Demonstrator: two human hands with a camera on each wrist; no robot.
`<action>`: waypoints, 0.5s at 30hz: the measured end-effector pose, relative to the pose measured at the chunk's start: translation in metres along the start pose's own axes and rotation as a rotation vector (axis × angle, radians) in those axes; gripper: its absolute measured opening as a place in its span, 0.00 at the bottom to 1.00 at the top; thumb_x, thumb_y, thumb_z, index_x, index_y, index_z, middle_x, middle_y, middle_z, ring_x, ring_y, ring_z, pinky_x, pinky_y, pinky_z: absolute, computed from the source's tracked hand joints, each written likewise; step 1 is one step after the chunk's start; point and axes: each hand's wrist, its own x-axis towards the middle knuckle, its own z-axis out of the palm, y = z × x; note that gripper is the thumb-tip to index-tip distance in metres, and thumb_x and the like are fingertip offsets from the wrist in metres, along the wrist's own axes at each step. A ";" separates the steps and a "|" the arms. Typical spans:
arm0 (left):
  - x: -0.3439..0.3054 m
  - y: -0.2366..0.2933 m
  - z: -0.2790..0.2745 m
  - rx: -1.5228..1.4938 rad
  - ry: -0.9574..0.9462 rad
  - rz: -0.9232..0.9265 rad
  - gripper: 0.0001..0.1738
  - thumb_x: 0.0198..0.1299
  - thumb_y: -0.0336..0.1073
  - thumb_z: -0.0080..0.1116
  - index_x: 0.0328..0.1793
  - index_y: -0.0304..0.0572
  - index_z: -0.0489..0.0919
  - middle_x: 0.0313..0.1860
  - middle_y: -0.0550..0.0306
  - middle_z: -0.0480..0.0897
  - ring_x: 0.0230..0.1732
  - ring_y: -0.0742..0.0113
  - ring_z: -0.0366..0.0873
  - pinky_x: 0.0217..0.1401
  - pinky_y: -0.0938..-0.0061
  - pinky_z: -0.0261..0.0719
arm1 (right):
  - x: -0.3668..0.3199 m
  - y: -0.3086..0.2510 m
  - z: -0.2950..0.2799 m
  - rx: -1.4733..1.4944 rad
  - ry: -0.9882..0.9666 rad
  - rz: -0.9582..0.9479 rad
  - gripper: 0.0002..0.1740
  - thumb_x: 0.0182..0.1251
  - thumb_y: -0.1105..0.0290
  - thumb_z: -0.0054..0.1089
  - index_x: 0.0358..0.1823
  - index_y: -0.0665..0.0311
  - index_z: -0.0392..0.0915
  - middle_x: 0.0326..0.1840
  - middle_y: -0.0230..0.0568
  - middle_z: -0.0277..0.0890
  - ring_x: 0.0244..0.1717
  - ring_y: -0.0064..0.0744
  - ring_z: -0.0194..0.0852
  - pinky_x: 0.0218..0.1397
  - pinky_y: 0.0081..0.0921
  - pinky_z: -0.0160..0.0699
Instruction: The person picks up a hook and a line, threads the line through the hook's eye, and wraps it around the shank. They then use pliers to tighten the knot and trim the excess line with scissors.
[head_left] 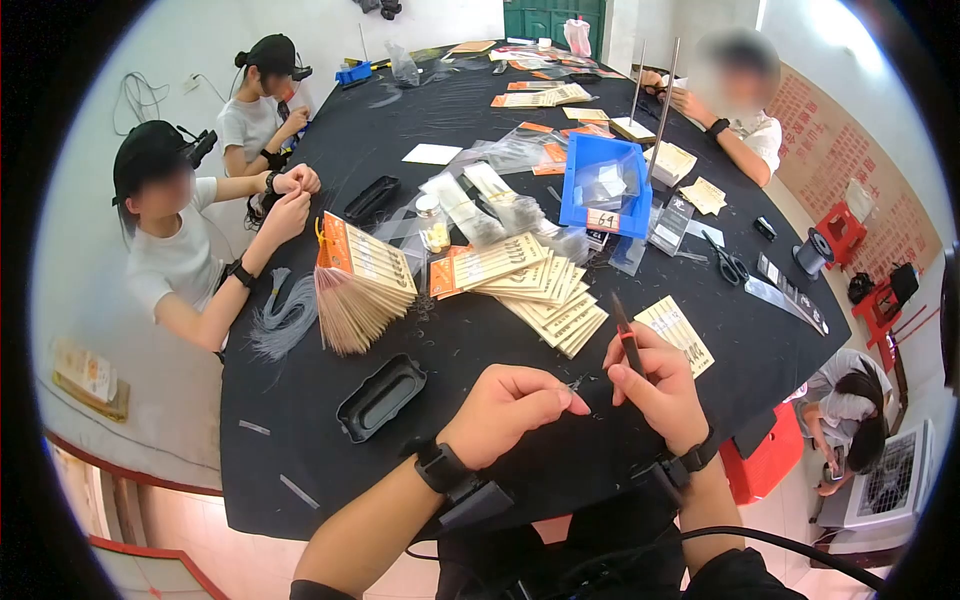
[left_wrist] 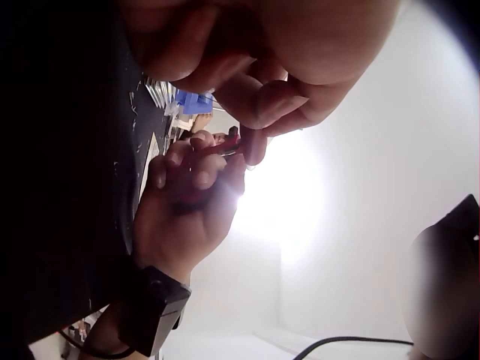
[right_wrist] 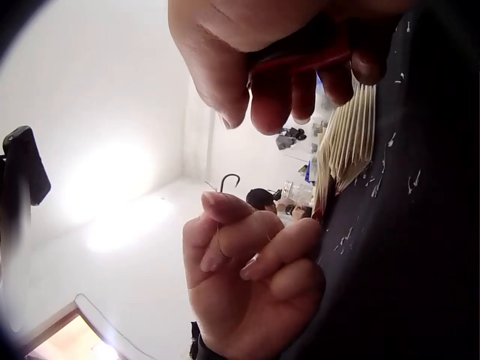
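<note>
My left hand (head_left: 508, 412) pinches a small dark fish hook (right_wrist: 230, 181) between thumb and forefinger, its bend sticking up above the fingertips in the right wrist view. A thin line (right_wrist: 220, 238) runs down from it across the curled fingers. Just to the right, my right hand (head_left: 660, 388) holds a slim red-and-black tool (head_left: 627, 338) in curled fingers, its dark pointed end aimed away from me; its kind cannot be made out. Ahead of both hands lies a spread pile of cream printed cards (head_left: 545, 290). One separate card (head_left: 676, 335) lies beyond the right hand.
A black tray (head_left: 382, 397) lies left of my hands, near a fanned card bundle (head_left: 365, 285) and a hank of pale line (head_left: 285, 316). Further off stand a blue bin (head_left: 605, 185) and a jar (head_left: 432, 222). Scissors (head_left: 728, 262) and a spool (head_left: 813, 252) lie right. Other people sit around.
</note>
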 end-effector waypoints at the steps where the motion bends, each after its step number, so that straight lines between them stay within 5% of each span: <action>1: 0.001 -0.001 -0.002 -0.018 0.007 -0.003 0.12 0.65 0.35 0.61 0.41 0.33 0.88 0.23 0.70 0.75 0.26 0.84 0.64 0.29 0.85 0.59 | 0.000 -0.001 0.000 -0.018 0.019 0.021 0.09 0.61 0.70 0.69 0.26 0.67 0.82 0.38 0.35 0.72 0.43 0.29 0.72 0.45 0.25 0.69; 3: 0.002 -0.001 -0.002 -0.033 0.008 -0.011 0.12 0.65 0.35 0.61 0.42 0.32 0.88 0.23 0.71 0.74 0.26 0.84 0.63 0.28 0.84 0.58 | 0.002 -0.002 0.000 -0.123 -0.003 -0.084 0.05 0.56 0.73 0.72 0.33 0.66 0.86 0.42 0.35 0.72 0.45 0.29 0.73 0.48 0.24 0.70; 8: 0.002 -0.003 0.004 -0.031 -0.047 -0.071 0.12 0.65 0.35 0.60 0.41 0.31 0.87 0.23 0.71 0.73 0.25 0.83 0.62 0.27 0.84 0.57 | 0.001 -0.007 0.002 -0.160 -0.070 -0.158 0.15 0.51 0.75 0.74 0.43 0.63 0.88 0.47 0.36 0.73 0.48 0.30 0.73 0.52 0.26 0.72; 15: 0.002 -0.005 0.000 -0.077 -0.131 -0.139 0.12 0.66 0.33 0.57 0.44 0.36 0.88 0.29 0.67 0.81 0.29 0.85 0.68 0.30 0.86 0.63 | 0.001 -0.005 0.002 -0.165 -0.159 -0.180 0.10 0.55 0.74 0.73 0.40 0.63 0.87 0.47 0.37 0.73 0.49 0.32 0.73 0.53 0.27 0.72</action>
